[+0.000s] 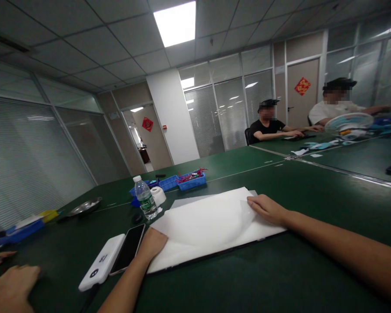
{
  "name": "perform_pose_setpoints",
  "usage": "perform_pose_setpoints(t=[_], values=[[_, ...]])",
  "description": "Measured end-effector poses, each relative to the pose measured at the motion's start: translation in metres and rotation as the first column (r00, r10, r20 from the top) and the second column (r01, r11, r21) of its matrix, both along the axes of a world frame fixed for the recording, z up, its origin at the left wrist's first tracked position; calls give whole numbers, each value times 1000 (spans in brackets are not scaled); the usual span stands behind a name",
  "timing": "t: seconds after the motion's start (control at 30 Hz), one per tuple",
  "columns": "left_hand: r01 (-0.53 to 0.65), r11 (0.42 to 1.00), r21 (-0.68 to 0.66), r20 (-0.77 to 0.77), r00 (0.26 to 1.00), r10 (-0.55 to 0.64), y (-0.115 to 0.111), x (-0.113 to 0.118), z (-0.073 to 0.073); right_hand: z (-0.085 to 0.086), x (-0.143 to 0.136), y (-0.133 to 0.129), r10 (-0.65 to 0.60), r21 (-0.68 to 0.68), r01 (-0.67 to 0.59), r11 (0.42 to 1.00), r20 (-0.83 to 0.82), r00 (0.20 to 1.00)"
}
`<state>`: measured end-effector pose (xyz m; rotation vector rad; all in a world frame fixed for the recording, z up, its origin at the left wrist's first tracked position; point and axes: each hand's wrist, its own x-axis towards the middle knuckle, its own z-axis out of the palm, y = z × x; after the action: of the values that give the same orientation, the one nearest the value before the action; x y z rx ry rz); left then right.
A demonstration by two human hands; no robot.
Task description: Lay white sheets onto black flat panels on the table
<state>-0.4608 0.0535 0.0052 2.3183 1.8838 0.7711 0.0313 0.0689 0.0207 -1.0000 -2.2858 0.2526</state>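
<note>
The white paper (208, 221) stretches lengthwise left to right. Right grip (267, 208) pinches its right end; left grip (154, 243) touches its left, closure unclear.

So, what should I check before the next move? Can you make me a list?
1. Right hand touching the white sheet: ok.
2. Left hand at the sheet's left side: ok.
3. Sheet smooth all over: not ok, it's wavy.
4. Bottle upright, cap on: ok.
5. Phone not touching your left hand: cannot tell.
6. Other person's hand away from the sheet: ok.
</note>
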Motion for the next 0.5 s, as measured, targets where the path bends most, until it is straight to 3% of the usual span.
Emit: perform_pose_setpoints(t=[0.17,0.5], values=[[60,998,26,46,997,-61,0,2,2,-7,2,9,-124,-318,33,947,-269,955],[8,1000,27,69,998,-9,-1,-7,-1,-11,12,21,-270,-430,85,899,-391,880]])
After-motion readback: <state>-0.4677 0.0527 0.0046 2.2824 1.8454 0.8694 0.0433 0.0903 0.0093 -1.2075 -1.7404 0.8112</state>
